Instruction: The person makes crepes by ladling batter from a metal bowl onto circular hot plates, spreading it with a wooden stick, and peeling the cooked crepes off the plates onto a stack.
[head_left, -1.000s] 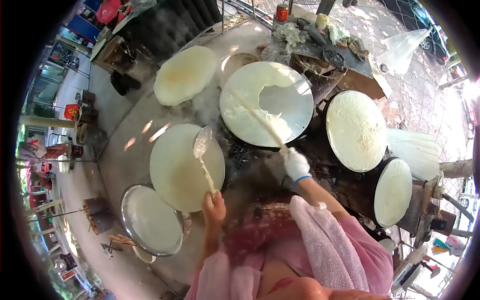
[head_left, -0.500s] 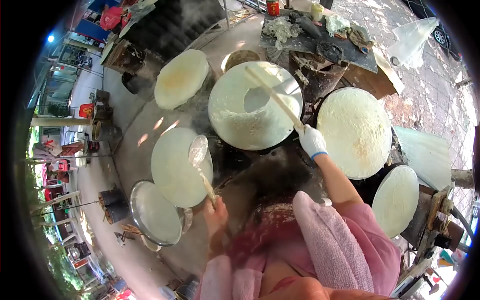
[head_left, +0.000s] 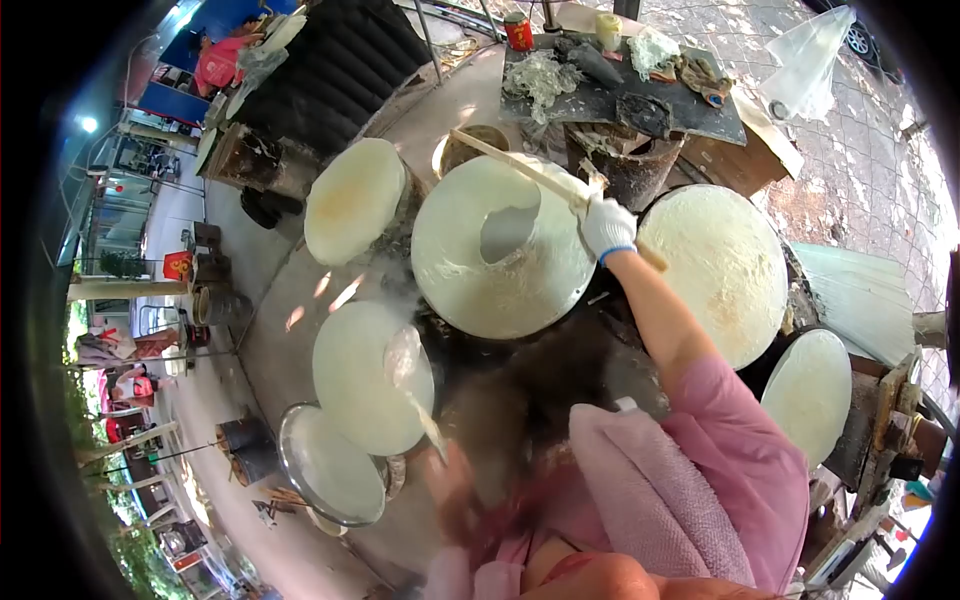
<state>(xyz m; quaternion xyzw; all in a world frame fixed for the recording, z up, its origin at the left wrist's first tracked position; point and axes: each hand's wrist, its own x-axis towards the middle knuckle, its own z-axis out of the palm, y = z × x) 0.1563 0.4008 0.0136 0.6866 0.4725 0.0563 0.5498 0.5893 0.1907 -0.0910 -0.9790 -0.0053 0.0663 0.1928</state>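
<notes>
My right hand, in a white glove, is closed on a long wooden stick at the right rim of the central round griddle. Pale batter coats this griddle around a bare grey patch. Blurred by motion, my left hand holds the handle of a ladle. The ladle's bowl is over a round pale surface at the left. Below that, a metal-rimmed basin holds pale liquid.
Two more batter-coated griddles stand at the right. A round pale sheet lies at the upper left. Behind are a cluttered dark table, a red can and a stove bucket. A person in red is far upper left.
The stick has swung across the top of the central griddle, and my right hand has moved to its right rim. More batter covers the griddle's lower part. My left hand has shifted lower.
</notes>
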